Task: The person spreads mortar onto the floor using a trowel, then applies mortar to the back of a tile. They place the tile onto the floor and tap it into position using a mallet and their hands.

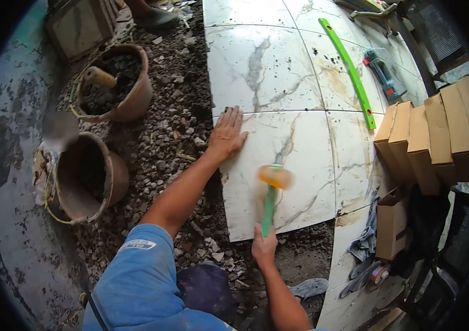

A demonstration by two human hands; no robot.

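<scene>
My left hand (228, 134) lies flat with its fingers stretched out on a white marble-patterned tile (309, 160), near its upper left corner and the joint with the neighbouring tile. In my right hand (265, 246), at the tile's lower edge, is the green handle of a mallet (268, 212). Its orange-yellow head is smeared by motion and overlaps the middle of the tile in this view. Along its left and lower edges the tile borders dark, loose rubble (163, 149).
Two buckets stand on the left; the farther bucket (145, 91) holds dark mortar. On the laid tiles lie a green spirit level (350, 74) and a power tool (383, 76). Cardboard boxes (419, 132) line the right side. Another person's foot (157, 19) is at the top.
</scene>
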